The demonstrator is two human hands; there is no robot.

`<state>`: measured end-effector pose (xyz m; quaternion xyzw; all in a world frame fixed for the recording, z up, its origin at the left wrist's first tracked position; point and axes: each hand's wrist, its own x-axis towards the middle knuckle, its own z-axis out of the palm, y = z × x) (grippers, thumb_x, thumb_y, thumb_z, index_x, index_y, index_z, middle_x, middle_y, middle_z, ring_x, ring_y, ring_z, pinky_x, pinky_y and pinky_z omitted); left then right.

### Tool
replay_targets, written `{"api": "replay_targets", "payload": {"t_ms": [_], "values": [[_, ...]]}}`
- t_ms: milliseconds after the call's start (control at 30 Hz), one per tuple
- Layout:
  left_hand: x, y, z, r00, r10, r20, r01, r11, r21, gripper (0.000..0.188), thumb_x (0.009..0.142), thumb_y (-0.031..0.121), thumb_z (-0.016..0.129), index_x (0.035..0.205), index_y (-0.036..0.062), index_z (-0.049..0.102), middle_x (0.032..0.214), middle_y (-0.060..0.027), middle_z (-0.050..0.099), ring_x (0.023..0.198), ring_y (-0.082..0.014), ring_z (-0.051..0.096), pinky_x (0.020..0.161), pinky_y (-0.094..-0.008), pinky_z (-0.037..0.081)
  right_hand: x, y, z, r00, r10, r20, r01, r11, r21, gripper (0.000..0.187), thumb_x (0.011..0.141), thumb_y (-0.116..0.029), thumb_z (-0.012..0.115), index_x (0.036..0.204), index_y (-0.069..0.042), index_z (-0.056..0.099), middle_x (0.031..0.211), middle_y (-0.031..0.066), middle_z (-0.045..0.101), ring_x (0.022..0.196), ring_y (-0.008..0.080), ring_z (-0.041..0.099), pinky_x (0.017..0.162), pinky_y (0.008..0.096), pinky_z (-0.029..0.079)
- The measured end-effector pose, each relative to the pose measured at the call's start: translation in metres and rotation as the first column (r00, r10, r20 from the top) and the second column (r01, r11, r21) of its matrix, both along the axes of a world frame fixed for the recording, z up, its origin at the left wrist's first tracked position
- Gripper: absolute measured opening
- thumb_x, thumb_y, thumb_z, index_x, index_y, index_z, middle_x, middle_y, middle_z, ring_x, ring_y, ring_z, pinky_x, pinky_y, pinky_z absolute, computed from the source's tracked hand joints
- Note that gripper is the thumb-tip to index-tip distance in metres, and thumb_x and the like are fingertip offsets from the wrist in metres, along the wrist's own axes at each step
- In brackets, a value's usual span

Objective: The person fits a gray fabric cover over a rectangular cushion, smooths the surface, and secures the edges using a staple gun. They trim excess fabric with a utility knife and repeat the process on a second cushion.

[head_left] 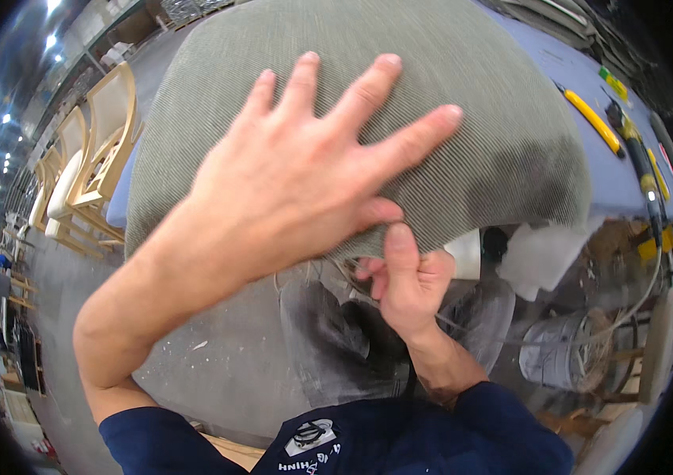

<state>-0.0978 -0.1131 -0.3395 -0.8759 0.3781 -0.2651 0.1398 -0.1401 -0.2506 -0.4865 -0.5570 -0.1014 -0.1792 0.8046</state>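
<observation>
A broad padded piece covered in grey-green ribbed fabric [471,63] lies in front of me. My left hand [289,166] rests on top of it, palm down, fingers spread. At the near edge my right hand [415,281] pinches the fabric, its thumb on top beside my left thumb and its other fingers curled underneath. A dark patch [522,182] marks the fabric to the right. Below that near edge hangs a torn-looking white sheet [544,257]. What lies under the fabric at my right fingertips is hidden.
On the blue-covered table [546,55] at right lie a yellow-handled cutter [593,123] and a dark-and-yellow tool [629,134] with a hose. A white bucket [550,352] stands on the floor at lower right. Pale wooden chairs [107,127] line the left.
</observation>
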Motion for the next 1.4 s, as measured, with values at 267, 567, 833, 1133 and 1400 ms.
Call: {"api": "replay_targets", "payload": {"t_ms": [267, 567, 833, 1133, 1400], "values": [[-0.012, 0.020, 0.018, 0.998, 0.003, -0.060, 0.006, 0.988, 0.157, 0.075, 0.087, 0.052, 0.070, 0.156, 0.0280, 0.051, 0.169, -0.0150, 0.036, 0.141, -0.0523, 0.047, 0.114, -0.0636, 0.043, 0.003, 0.014, 0.001, 0.985, 0.072, 0.157, -0.076, 0.997, 0.019, 0.051, 0.109, -0.027, 0.062, 0.063, -0.003, 0.064, 0.054, 0.0028, 0.060, 0.047, 0.0107, 0.056, 0.046, 0.0292, 0.044], [-0.030, 0.063, 0.013, 0.996, 0.065, -0.061, -0.066, 0.998, -0.024, 0.114, 0.050, 0.019, 0.095, 0.155, 0.0291, 0.052, 0.162, -0.0135, 0.047, 0.133, -0.0505, 0.057, 0.109, -0.0590, 0.050, -0.006, 0.017, 0.036, 0.956, 0.145, 0.256, -0.161, 0.986, 0.042, 0.048, 0.107, -0.021, 0.065, 0.062, -0.003, 0.065, 0.052, -0.0015, 0.057, 0.045, 0.0061, 0.053, 0.042, 0.0260, 0.042], [-0.035, 0.083, -0.004, 0.967, -0.092, 0.238, 0.100, 0.995, -0.019, 0.054, 0.078, 0.027, 0.078, 0.132, 0.0332, 0.073, 0.147, -0.0140, 0.063, 0.117, -0.0449, 0.069, 0.099, -0.0544, 0.058, -0.027, 0.009, 0.026, 0.969, 0.052, 0.240, -0.045, 0.998, -0.036, 0.044, 0.107, -0.019, 0.064, 0.066, -0.003, 0.067, 0.058, 0.0000, 0.061, 0.048, 0.0067, 0.055, 0.046, 0.0255, 0.048], [-0.060, 0.074, 0.032, 0.966, 0.023, -0.259, -0.026, 1.000, -0.012, 0.070, 0.090, 0.060, 0.072, 0.149, 0.0243, 0.061, 0.161, -0.0204, 0.048, 0.145, -0.0518, 0.046, 0.115, -0.0646, 0.041, 0.010, -0.002, -0.041, 0.966, 0.083, 0.243, -0.065, 0.995, -0.080, 0.030, 0.108, -0.023, 0.061, 0.093, 0.003, 0.068, 0.078, 0.0082, 0.069, 0.054, 0.0112, 0.059, 0.049, 0.0261, 0.049], [0.078, 0.057, 0.134, 0.949, 0.010, -0.315, -0.065, 0.984, -0.164, 0.065, 0.113, 0.055, 0.031, 0.156, 0.0104, 0.053, 0.157, -0.0207, 0.052, 0.148, -0.0345, 0.047, 0.125, -0.0453, 0.034, 0.014, -0.008, -0.033, 0.968, 0.114, 0.224, -0.099, 0.992, -0.076, 0.029, 0.105, -0.024, 0.062, 0.104, 0.005, 0.065, 0.080, 0.0097, 0.068, 0.052, 0.0125, 0.059, 0.047, 0.0259, 0.049]]}}
